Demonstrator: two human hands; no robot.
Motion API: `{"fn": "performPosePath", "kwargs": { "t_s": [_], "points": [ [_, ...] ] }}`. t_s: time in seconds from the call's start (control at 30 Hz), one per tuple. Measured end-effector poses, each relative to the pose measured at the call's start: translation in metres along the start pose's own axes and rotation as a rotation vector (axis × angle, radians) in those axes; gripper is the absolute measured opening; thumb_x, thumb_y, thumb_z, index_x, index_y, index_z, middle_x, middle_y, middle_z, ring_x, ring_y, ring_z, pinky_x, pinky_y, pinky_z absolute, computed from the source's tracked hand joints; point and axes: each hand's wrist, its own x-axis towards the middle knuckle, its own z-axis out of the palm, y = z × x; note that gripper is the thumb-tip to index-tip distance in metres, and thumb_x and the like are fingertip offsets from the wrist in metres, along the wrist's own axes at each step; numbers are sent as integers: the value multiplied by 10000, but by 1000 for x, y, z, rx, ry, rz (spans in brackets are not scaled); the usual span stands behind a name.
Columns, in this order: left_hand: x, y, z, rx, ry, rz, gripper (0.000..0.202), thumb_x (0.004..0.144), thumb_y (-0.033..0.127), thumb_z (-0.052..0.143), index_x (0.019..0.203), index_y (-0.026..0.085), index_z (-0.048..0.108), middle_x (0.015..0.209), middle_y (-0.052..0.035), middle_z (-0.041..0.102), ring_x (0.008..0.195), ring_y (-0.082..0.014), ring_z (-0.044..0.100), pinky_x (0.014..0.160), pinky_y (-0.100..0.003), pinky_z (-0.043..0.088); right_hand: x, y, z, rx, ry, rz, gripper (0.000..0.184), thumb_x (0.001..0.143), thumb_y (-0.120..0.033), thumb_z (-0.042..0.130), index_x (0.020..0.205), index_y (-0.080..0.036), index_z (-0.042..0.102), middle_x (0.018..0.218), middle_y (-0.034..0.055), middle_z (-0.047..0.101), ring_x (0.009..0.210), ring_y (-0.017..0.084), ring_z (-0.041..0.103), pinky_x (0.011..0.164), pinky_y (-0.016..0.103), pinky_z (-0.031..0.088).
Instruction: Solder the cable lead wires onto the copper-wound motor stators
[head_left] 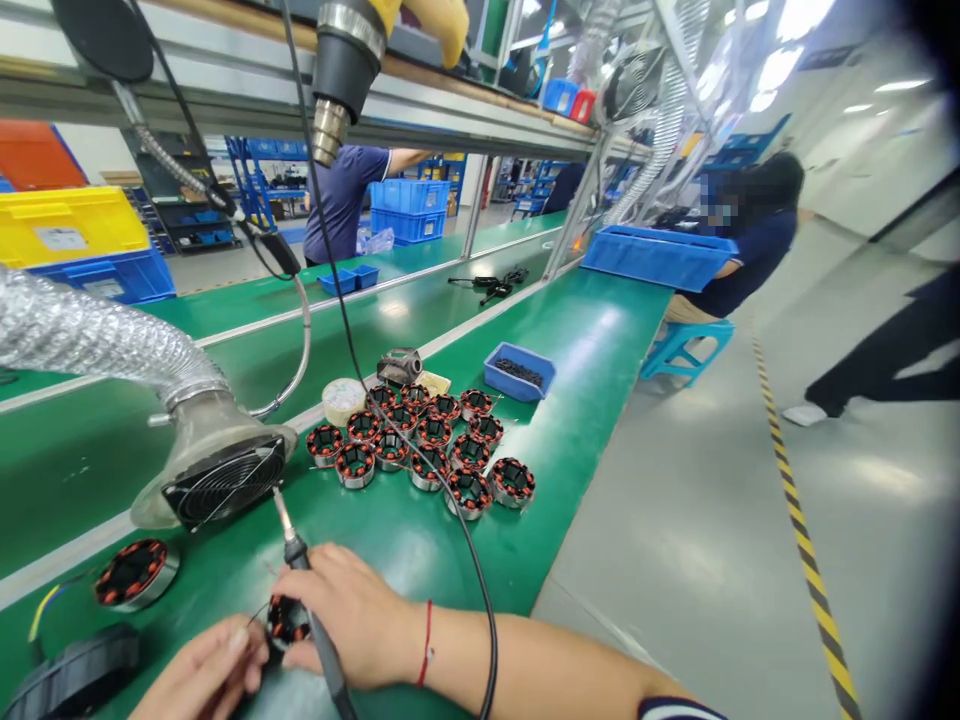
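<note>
stator (281,620) is down low in the frame, right between both hands, with part of its ring covered by fingers. right hand (360,610) is doing double duty: fingers and thumb brace the ring from its right side while the soldering iron (321,640) is tucked in the same grip. left hand (202,665) comes in from the other side, thumb and finger pinched on what looks like a thin dark wire (256,614) at the ring's left edge. the bit that matters imo is the angle: the iron's long axis runs away from the person, leaning a little left, so the hot end is past the stator and near the lower right corner of the fume fan (225,483), not on the ring. wire end is on the left hand's side, iron is on the right's. can't tell exactly how the ring is tilted, too much hand in the way. further out on the green tabletop (585,400), one bigger-looking stator (139,575) lies left of the fan, a bunch of wound rings (433,432) sits beyond the right hand, then a blue bin (516,386) of small dark parts.
</note>
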Motion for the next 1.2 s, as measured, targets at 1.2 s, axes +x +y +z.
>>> {"fn": "performPosePath", "kwargs": {
  "t_s": [1.2],
  "points": [
    [-10,25,-12,-103,-151,66,290,804,404,626,728,126,586,598,17,545,453,-40,285,476,-229,177,-14,-12,-7,318,-58,-145,569,890,-267,626,1395,-169,384,1315,187,569,1217,308,539,998,537,503]
  ]
}}
